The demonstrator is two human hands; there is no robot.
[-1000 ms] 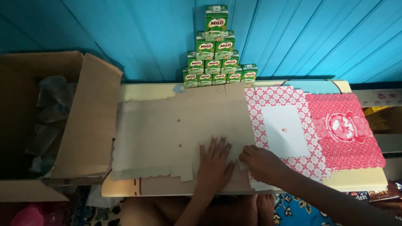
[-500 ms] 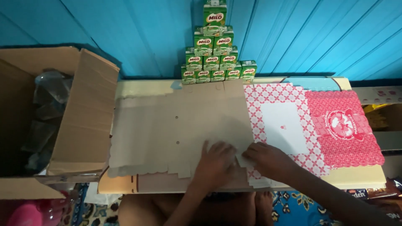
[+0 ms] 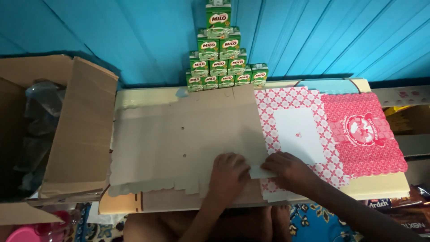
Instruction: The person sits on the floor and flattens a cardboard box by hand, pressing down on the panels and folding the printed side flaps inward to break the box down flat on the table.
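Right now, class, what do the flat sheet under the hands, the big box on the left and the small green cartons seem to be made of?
The flat sheet: thin paperboard, matt grey-brown back, red patterned print on its right part; punched holes and scalloped edges suggest a die-cut. The big box: probably corrugated cardboard, plain matt brown, with stiff flaps. The small green cartons: seemingly coated printed paperboard, slightly glossy. The left hand and right hand press the sheet.

Dim, bluish light — soft shadows, mild blur, corners darker — no glare.
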